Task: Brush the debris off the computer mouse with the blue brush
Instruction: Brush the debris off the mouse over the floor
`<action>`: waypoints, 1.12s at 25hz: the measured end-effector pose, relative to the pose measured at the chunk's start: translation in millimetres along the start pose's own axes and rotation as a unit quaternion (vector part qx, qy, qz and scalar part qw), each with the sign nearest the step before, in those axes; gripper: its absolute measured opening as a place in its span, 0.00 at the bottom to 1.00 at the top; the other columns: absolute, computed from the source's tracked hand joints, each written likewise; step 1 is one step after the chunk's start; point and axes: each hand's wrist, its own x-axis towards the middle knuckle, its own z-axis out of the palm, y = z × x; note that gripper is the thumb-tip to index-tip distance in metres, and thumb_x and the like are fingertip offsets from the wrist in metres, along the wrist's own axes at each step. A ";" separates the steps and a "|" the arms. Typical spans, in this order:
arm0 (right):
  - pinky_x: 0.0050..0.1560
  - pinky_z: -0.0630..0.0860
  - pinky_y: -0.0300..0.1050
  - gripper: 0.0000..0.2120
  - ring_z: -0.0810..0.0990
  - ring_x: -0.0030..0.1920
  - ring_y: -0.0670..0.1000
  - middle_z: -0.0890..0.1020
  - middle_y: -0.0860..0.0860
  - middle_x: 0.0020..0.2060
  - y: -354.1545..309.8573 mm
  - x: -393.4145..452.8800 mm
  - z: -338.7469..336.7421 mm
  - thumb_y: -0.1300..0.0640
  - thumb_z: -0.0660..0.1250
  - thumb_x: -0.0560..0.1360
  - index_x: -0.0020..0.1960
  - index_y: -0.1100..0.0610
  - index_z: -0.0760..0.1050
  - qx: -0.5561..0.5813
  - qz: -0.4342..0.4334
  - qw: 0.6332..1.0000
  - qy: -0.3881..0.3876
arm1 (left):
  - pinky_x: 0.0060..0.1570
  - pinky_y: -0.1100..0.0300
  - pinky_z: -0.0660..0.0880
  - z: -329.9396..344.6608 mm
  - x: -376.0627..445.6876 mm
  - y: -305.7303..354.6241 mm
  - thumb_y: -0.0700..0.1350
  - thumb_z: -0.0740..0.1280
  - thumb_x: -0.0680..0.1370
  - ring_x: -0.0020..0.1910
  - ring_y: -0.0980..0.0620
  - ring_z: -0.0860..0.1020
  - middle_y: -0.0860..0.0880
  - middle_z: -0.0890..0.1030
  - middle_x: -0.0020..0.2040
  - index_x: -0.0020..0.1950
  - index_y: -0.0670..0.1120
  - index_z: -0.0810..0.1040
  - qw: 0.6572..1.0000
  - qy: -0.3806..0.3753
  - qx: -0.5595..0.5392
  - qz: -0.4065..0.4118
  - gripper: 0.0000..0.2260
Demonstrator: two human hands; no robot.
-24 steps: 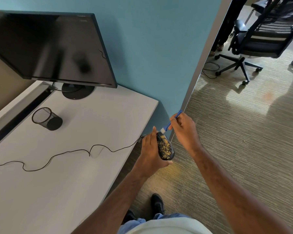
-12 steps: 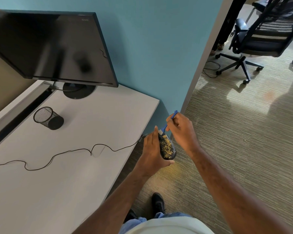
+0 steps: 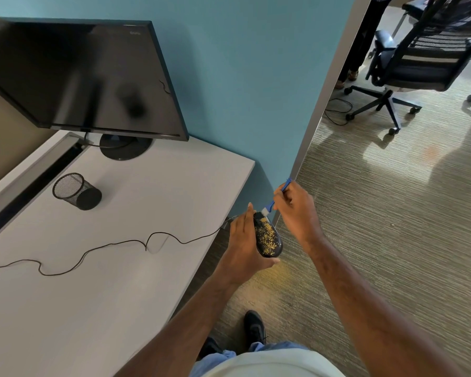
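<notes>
Right hand, pinching the blue brush, is returning the bristles from mid-body to the front end of the computer mouse, which the left hand is gripping beyond the tabletop edge, debris largely remaining, so further strokes are required.

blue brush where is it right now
In the head view, the blue brush is pinched in the right hand, its bristles at the far end of the mouse, beyond the desk's right edge.

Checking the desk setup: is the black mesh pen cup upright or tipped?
Tipped: the black mesh pen cup lies on its side on the white desk.
</notes>
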 end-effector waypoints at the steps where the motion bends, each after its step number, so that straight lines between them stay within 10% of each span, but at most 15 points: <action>1: 0.25 0.69 0.43 0.08 0.71 0.24 0.43 0.81 0.45 0.30 0.5 0.5 -2.6 0.56 0.63 0.83 0.45 0.55 0.75 0.009 0.003 1.000 0.010 | 0.73 0.56 0.60 -0.9 -0.7 0.6 0.58 0.85 0.59 0.73 0.52 0.60 0.49 0.61 0.75 0.82 0.43 0.46 1.000 -0.004 -0.005 -0.003 0.65; 8: 0.24 0.66 0.32 0.08 0.74 0.24 0.39 0.83 0.55 0.35 -1.6 -1.0 -4.3 0.58 0.63 0.84 0.50 0.60 0.77 0.038 0.012 0.999 0.017 | 0.72 0.57 0.59 -4.7 -1.0 5.1 0.57 0.84 0.60 0.73 0.54 0.57 0.50 0.60 0.74 0.82 0.44 0.44 1.000 -0.017 -0.018 -0.013 0.65; 28: 0.23 0.63 0.32 0.09 0.70 0.22 0.42 0.79 0.46 0.30 6.8 -12.2 -10.5 0.58 0.62 0.85 0.49 0.62 0.77 0.059 0.003 0.998 0.034 | 0.75 0.52 0.58 -8.0 2.7 8.2 0.58 0.84 0.61 0.76 0.50 0.57 0.49 0.59 0.76 0.82 0.49 0.41 0.999 -0.025 -0.016 -0.044 0.65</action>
